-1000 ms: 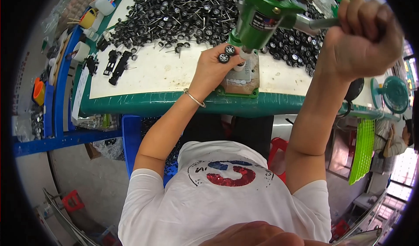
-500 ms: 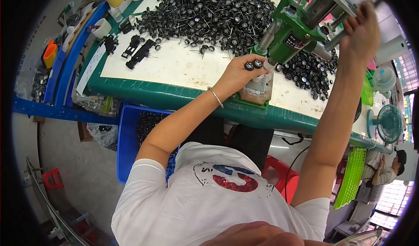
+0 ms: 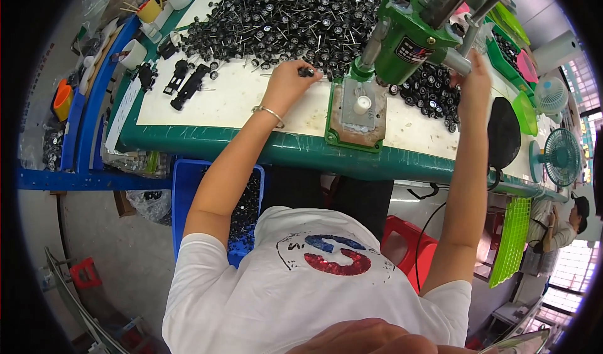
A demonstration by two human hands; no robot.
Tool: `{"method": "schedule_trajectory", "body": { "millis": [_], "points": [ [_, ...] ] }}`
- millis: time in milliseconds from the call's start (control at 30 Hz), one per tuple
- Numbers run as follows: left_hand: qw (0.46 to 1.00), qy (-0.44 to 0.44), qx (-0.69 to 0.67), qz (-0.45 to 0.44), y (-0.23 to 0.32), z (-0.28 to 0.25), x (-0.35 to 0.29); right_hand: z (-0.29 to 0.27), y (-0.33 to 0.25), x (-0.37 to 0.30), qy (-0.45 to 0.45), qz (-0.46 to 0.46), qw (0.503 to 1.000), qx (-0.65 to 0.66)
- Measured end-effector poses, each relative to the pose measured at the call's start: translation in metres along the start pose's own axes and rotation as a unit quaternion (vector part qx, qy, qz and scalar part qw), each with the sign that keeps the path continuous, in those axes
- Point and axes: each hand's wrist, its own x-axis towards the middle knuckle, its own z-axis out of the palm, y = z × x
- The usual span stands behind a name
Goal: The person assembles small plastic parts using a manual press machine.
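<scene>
Head view shows the left hand (image 3: 286, 84) pinching a small black wheel piece (image 3: 306, 71) at the edge of the wheel pile (image 3: 276, 15), just left of the green press (image 3: 405, 37). The right hand (image 3: 472, 81) is closed around the press lever (image 3: 453, 62), and the base plate (image 3: 355, 112) lies between both hands.

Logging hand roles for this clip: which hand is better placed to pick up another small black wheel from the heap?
Left. The left hand already pinches a small black wheel at the edge of the heap of black wheels, while the right hand is on the green press's lever.
</scene>
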Motion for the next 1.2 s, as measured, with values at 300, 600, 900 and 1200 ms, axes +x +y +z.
{"method": "schedule_trajectory", "body": {
  "millis": [300,600,900,1200],
  "points": [
    [0.976,0.003,0.218,-0.005,-0.003,-0.002,0.02,-0.01,0.084,-0.054,-0.122,-0.227,0.858,-0.444],
    [0.989,0.017,-0.132,-0.068,0.008,-0.023,-0.017,-0.003,0.092,-0.077,-0.121,-0.227,0.864,-0.433],
    [0.938,0.038,-0.338,-0.061,0.024,-0.011,-0.037,0.004,0.094,-0.068,-0.155,-0.15,0.936,-0.277],
    [0.926,0.005,-0.372,-0.067,0.045,-0.005,-0.052,0.054,0.04,-0.094,-0.176,-0.123,0.975,-0.052]
  ]
}}
